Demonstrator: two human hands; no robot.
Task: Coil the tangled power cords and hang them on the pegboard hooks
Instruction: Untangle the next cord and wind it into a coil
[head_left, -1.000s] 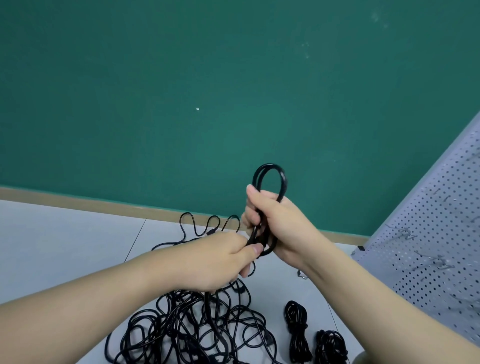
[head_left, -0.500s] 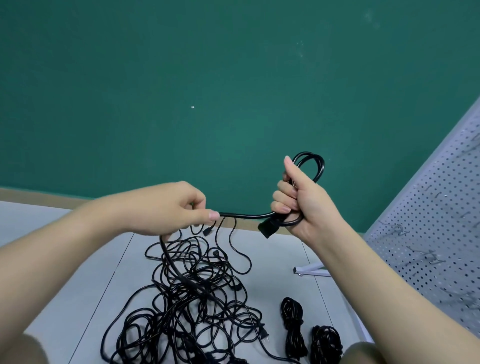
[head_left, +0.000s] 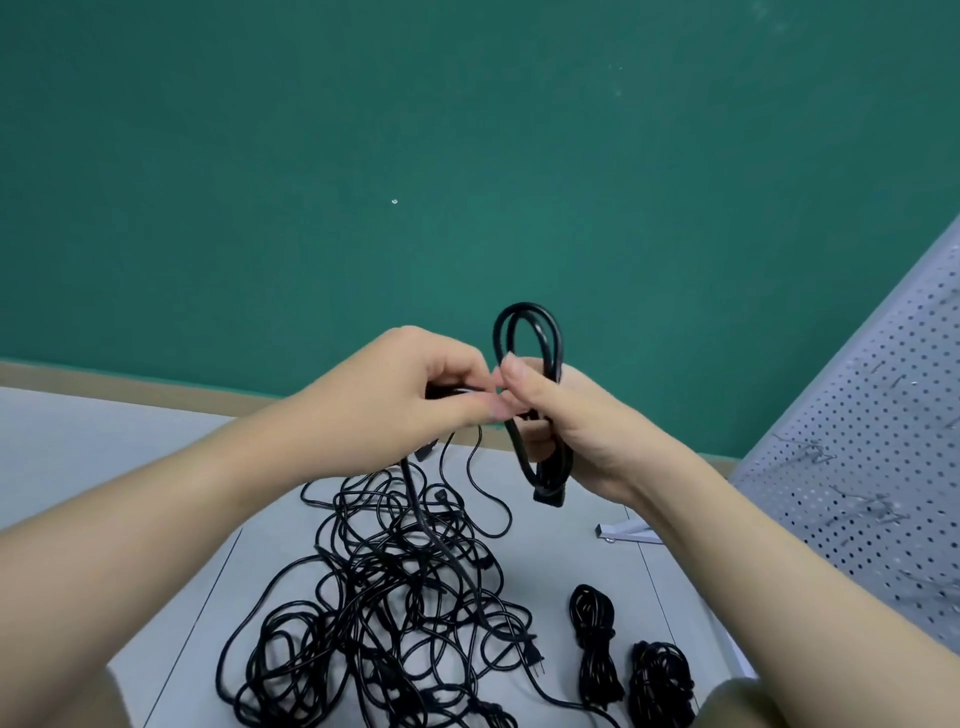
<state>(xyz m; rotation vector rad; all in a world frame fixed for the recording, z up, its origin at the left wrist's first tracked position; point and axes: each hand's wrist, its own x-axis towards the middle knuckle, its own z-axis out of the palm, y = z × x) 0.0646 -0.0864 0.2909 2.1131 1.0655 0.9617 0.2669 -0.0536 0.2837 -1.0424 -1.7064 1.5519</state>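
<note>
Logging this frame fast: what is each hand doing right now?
Left hand: pinching the black cord that runs down to the tangle.
Right hand: gripping the cord coil.

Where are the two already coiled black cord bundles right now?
In the head view, the two coiled black cord bundles lie side by side on the grey floor at lower right, right of the tangled black cord pile, near the perforated grey pegboard.

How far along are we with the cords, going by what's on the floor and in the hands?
Done: two coiled bundles lie on the floor, not yet hung.

In hand: the right hand grips a few loops of a cord; the left hand pinches that cord next to it, feeding the next loop.

Left: the large tangled pile, plus hanging. No cord shows on the visible part of the pegboard.
</note>
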